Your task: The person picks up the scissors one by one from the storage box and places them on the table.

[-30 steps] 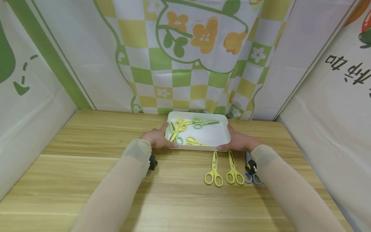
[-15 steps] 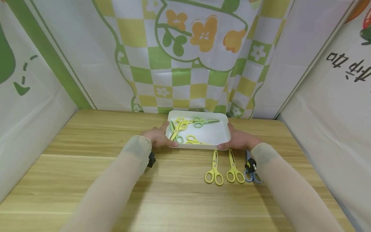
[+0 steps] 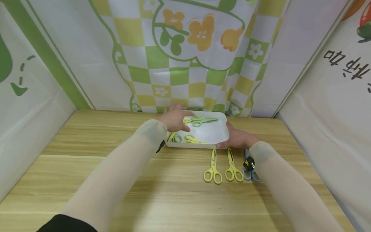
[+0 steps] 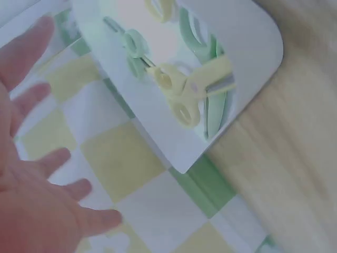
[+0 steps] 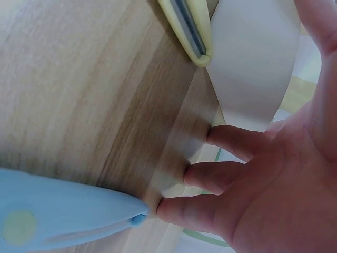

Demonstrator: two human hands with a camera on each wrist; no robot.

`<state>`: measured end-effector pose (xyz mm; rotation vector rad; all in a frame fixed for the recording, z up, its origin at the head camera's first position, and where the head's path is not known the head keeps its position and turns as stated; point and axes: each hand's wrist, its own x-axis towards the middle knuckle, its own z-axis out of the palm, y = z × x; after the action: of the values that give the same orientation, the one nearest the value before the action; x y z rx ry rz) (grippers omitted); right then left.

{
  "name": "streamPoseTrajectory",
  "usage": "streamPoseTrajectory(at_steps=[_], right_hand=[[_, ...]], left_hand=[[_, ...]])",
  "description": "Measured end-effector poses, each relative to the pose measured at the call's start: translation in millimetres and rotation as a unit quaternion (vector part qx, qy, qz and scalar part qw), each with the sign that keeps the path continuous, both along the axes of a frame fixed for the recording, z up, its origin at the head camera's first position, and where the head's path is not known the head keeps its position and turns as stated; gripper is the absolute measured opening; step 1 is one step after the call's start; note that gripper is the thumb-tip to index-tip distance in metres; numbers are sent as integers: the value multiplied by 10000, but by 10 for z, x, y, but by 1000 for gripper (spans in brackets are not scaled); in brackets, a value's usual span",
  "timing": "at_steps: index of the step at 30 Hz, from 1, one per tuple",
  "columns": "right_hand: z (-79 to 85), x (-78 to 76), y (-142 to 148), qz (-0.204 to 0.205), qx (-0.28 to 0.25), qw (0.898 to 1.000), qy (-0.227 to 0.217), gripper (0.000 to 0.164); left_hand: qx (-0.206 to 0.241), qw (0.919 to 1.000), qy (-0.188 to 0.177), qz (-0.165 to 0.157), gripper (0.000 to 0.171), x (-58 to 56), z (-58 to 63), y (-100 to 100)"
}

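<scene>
Against the white rectangular plastic tray (image 3: pixel 191 145), the right hand (image 3: pixel 237 138) is spread, apparently to steady it; the left hand (image 3: pixel 174 120) is spread nearby.

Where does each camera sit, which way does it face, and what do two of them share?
Head: on the head, facing forward and down at the tray and table; forearms, left hand and right hand show.
Left wrist: on that wrist, looking into the tray and at the curtain; left hand shows.
Right wrist: on that wrist, looking at the table, blue scissors and tray's side; right hand shows.
Shared: head and right wrist both show blue scissors.
</scene>
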<state>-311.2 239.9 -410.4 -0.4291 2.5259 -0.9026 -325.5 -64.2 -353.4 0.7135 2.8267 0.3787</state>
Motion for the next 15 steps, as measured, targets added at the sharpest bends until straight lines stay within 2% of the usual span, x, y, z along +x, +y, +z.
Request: streamPoseTrajectory(at_steps=[3,7,15], right_hand=[[-7,-10,-1,20,-76,10000,27,132],[1,-23,-9,67,-53,9999,76,132],[15,-11,-2,-68,407,9991,-81,137]], left_hand=[[-311,9990,216,-234,52,-37,6,78],[-789,9960,279,-311,36,-69,-14,139],[-1401,9893,247,-332,27,-187,-229,292]])
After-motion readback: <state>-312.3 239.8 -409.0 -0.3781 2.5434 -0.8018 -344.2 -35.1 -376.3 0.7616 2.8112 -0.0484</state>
